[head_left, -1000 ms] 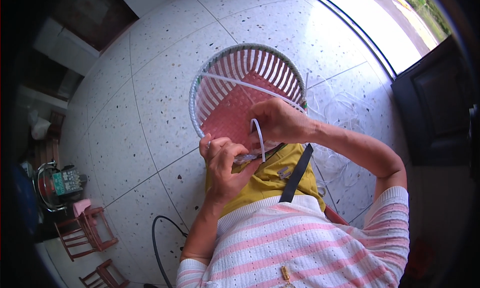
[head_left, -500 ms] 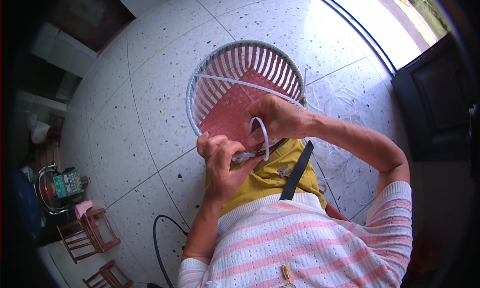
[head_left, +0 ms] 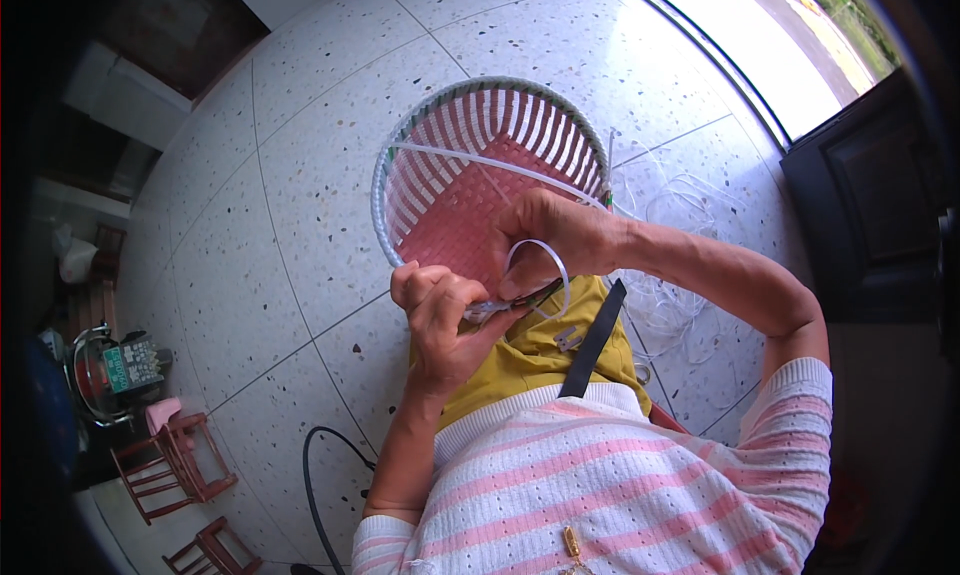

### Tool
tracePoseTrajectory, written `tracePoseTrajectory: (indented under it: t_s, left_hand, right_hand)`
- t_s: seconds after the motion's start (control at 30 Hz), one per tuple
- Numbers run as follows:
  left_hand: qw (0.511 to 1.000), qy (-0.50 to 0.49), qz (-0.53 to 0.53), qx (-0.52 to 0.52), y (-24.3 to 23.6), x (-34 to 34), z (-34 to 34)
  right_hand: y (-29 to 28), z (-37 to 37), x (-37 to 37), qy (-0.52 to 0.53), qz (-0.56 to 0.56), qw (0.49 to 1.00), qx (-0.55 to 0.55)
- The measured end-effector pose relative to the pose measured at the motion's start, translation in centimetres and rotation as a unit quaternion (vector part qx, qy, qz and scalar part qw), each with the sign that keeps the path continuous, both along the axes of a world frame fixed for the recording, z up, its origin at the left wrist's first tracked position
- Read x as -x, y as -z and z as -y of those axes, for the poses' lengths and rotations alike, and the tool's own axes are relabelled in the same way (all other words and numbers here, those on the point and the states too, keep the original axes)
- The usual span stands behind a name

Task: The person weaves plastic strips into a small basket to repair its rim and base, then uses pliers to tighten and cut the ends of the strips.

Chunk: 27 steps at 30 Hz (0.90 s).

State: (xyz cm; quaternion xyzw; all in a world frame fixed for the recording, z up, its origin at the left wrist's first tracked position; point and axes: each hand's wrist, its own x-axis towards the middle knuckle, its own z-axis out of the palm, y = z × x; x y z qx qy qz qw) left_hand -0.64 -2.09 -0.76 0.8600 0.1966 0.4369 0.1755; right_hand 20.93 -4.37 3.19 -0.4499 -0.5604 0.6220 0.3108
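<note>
"In the head view, where are the fingers?"
"The left hand's (head_left: 437, 315) pinch the near rim of the basket (head_left: 381, 200); the right hand's (head_left: 545, 237) curl beside it, tips hidden, grip unclear. The white strip (head_left: 566, 280) loops just beside them."
"What could go wrong?"
"An uneven pull could kink that loop."
"Obstacles?"
"A long band (head_left: 480, 159) crosses the basket beyond the fingers; loose strips (head_left: 690, 211), right of them on the floor (head_left: 320, 215), might snag."

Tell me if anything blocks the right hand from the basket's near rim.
Nothing visible does. The right hand is at the near rim of the woven basket, close beside the left hand; the white strip spanning the opening lies farther out, not between.
</note>
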Motion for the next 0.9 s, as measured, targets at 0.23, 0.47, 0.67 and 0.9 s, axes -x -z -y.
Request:
tracePoseTrajectory:
  t_s: [0.23,0.47,0.67,0.9]
  left_hand:
    - [0.998,0.010,-0.035,-0.042,0.2,0.5,0.6]
    - [0.997,0.005,-0.043,-0.057,0.4,0.4,0.8]
    - [0.998,0.009,-0.043,-0.052,0.8,0.6,1.0]
    - [0.997,0.003,-0.057,-0.058,0.8,0.9,1.2]
  right_hand:
    - [0.0,0.8,0.1,0.046,0.113,0.986,-0.115]
    - [0.3,1.8,0.8,0.076,0.041,0.994,-0.073]
    - [0.6,2.2,0.7,0.056,0.033,0.993,-0.103]
    - [0.4,2.5,1.0,0.090,0.005,0.992,-0.087]
